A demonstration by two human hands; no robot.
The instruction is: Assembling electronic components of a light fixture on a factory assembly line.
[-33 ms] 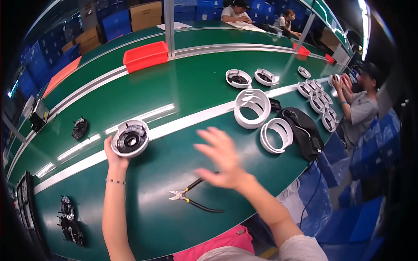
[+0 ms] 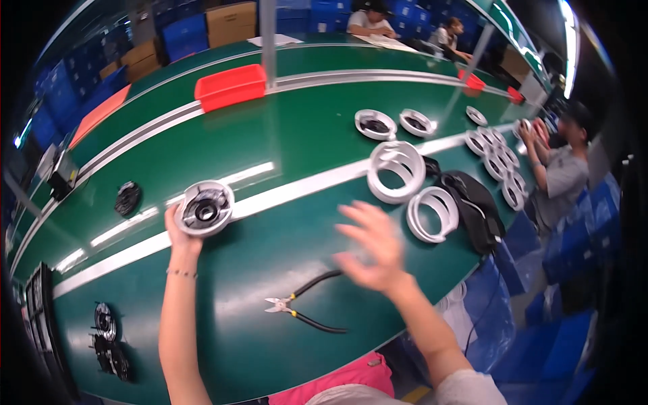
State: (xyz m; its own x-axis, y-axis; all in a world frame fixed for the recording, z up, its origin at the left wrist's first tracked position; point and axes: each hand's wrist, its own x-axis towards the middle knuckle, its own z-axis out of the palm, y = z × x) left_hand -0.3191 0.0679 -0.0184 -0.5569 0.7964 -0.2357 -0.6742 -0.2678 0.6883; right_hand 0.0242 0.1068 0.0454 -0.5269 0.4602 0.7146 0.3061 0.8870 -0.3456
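Note:
My left hand (image 2: 182, 237) grips a round white housing (image 2: 214, 230) from its left side and below. Inside the housing sits a black circular part (image 2: 204, 211) with a ring-shaped centre. My right hand (image 2: 376, 251) hangs over the bench, fingers spread, with nothing in it; it is slightly blurred. Below and left of it lie diagonal cutters (image 2: 278, 306) with black handles, jaws apart. Closest on its right are two white ring-shaped shells, one larger and upright (image 2: 373, 183), the other nearer (image 2: 416, 228).
A black pouch (image 2: 472, 212) lies beside the shells. Black parts (image 2: 108, 351) rest at the near left, another (image 2: 127, 198) farther back. White housings (image 2: 375, 125) stand across the belt, with several more by a co-worker (image 2: 567, 158) at right. A red tray (image 2: 231, 88) sits behind.
My right hand has moved right, toward the white shells, and away from the cutters. My left hand still holds the housing, which has tilted slightly.

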